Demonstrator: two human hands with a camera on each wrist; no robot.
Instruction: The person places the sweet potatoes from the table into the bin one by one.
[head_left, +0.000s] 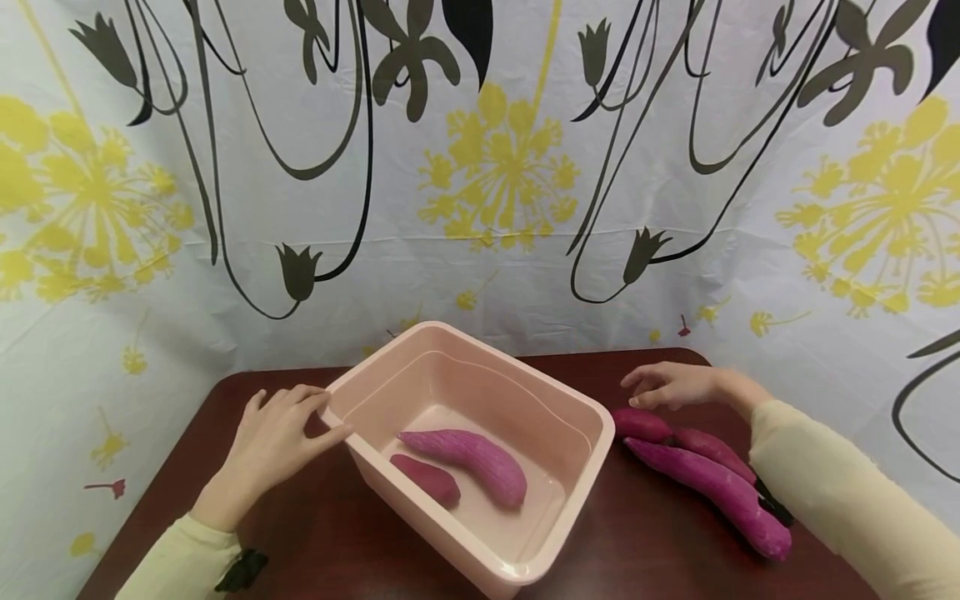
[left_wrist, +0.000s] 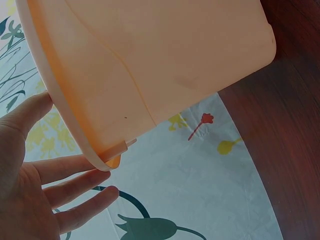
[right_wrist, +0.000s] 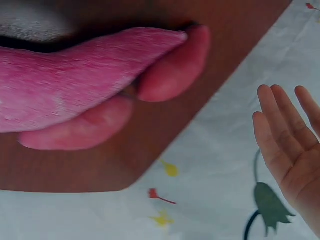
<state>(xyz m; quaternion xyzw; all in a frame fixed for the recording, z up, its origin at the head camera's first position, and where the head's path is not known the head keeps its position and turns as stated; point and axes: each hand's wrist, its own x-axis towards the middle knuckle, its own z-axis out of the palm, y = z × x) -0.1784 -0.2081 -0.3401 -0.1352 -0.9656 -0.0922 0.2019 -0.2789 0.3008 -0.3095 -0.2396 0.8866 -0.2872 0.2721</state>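
Observation:
A pink plastic tub (head_left: 480,542) stands turned at an angle on the table. My left hand (head_left: 273,437) holds its left corner, the thumb on one side of the rim and the fingers at the other. In the left wrist view the index fingertip lies at the lip of the tub (left_wrist: 190,55). Inside lie a long purple sweet potato (head_left: 468,458) and a shorter reddish one (head_left: 426,481). My right hand (head_left: 671,385), fingers loosely bent and holding nothing, hovers above the sweet potatoes right of the tub: a long purple one (head_left: 720,492) and two smaller reddish ones (right_wrist: 175,67).
The dark red-brown table (head_left: 300,533) has rounded back corners. Behind it and at the sides hangs a white cloth (head_left: 480,275) printed with yellow and grey flowers. A dark band (head_left: 243,571) shows at the left wrist.

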